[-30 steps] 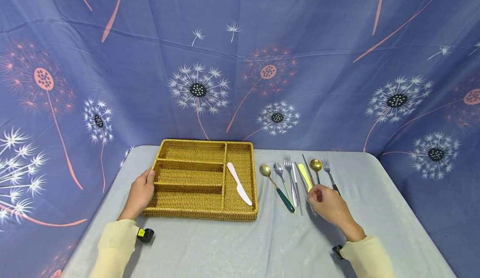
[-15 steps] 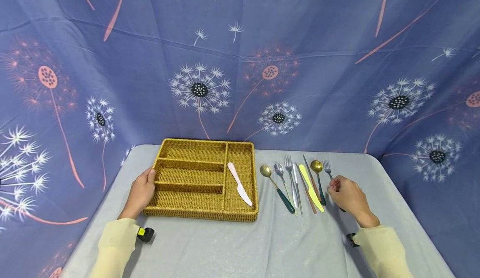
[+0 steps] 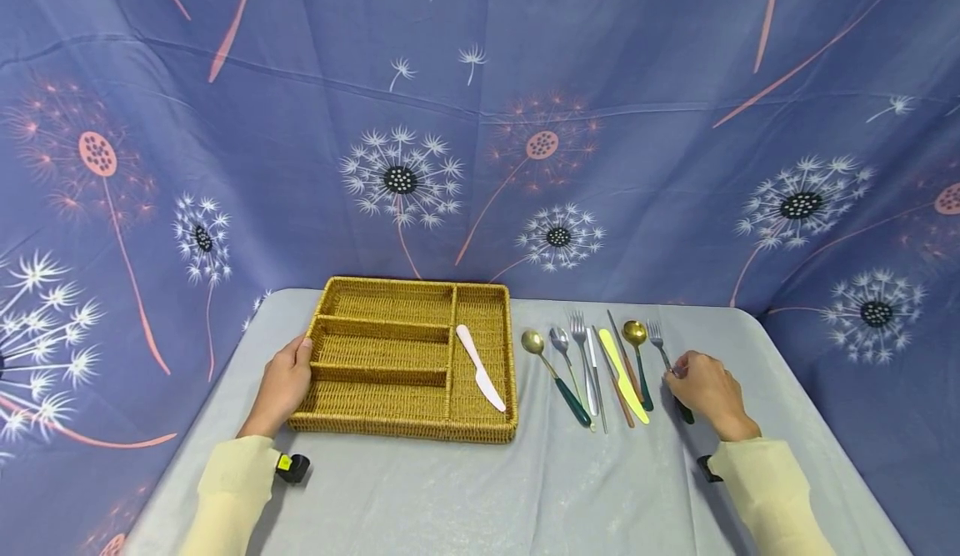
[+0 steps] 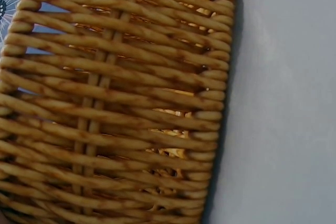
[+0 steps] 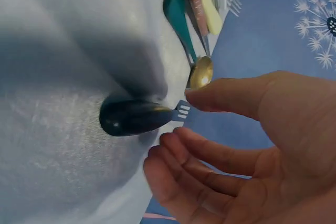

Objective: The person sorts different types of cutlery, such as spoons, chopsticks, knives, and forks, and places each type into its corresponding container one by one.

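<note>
At the left wall of a woven wicker cutlery tray [image 3: 477, 433], my left hand [image 3: 280, 388] grips the side; its fingers are mostly hidden. The left wrist view shows only the tray's weave [image 4: 121, 93] and pale cloth. A pink knife [image 3: 481, 369] lies in the tray's right compartment. My right hand [image 3: 708, 393] is at a fork [image 3: 656, 338] with a dark green handle, the rightmost piece of cutlery. In the right wrist view, thumb and bent fingers stand on either side of the fork's neck, with a gap between them.
Left of the fork lie a gold ladle-like spoon [image 3: 635, 333], a yellow knife [image 3: 624, 377], a silver fork [image 3: 578, 331], a small spoon [image 3: 559, 339], a green-handled gold spoon [image 3: 532, 342] and several slim pieces. A patterned blue curtain [image 3: 660, 164] hangs behind the table [image 3: 420, 498].
My right hand has let go of the yellow knife, which now lies among the cutlery, and moved right to the dark-handled fork. My left hand has stayed on the tray.
</note>
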Demonstrator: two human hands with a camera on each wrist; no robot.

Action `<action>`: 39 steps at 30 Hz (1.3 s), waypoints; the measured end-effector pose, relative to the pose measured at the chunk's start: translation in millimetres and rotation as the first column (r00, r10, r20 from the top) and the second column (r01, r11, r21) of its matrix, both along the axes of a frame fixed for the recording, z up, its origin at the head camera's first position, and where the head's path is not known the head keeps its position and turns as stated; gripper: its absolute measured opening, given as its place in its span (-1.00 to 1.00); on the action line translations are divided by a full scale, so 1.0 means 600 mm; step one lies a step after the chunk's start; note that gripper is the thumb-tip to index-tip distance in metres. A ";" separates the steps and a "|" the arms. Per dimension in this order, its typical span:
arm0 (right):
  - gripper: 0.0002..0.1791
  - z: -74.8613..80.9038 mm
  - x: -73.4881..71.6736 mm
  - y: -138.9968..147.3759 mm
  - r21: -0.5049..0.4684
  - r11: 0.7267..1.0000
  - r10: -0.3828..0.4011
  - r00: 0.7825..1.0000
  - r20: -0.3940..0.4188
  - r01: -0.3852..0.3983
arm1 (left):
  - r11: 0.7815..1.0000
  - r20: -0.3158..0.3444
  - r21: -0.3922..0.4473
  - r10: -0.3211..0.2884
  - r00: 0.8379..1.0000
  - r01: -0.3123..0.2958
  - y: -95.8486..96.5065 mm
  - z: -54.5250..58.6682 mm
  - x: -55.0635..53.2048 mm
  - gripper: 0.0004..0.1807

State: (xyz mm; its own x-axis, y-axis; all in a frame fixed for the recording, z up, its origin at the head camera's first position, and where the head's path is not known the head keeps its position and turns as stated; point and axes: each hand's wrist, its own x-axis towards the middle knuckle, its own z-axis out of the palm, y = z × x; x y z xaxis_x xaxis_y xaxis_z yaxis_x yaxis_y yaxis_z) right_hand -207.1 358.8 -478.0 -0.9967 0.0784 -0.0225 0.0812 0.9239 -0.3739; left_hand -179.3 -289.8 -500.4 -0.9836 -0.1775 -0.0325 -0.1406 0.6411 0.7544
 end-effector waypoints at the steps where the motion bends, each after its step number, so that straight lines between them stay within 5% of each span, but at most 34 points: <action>1: -0.69 -0.001 -0.001 0.001 0.001 1.000 -0.004 1.000 0.018 0.004 | 1.000 -0.001 0.000 0.000 1.000 0.000 0.000 0.000 0.000 -0.30; 39: -0.82 -0.019 -0.002 0.002 -0.033 0.999 -0.013 0.999 0.041 0.014 | 1.000 -0.025 -0.020 -0.004 1.000 0.003 -0.001 -0.004 0.000 -0.29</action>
State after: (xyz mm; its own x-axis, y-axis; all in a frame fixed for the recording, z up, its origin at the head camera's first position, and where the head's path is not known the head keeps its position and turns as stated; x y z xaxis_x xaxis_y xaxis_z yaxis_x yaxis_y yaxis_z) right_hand -208.3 360.2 -489.4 -0.9937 0.0902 -0.0661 0.1092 0.9099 -0.4001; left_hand -179.5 -290.2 -502.8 -0.9847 -0.1744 -0.0044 -0.1196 0.6563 0.7449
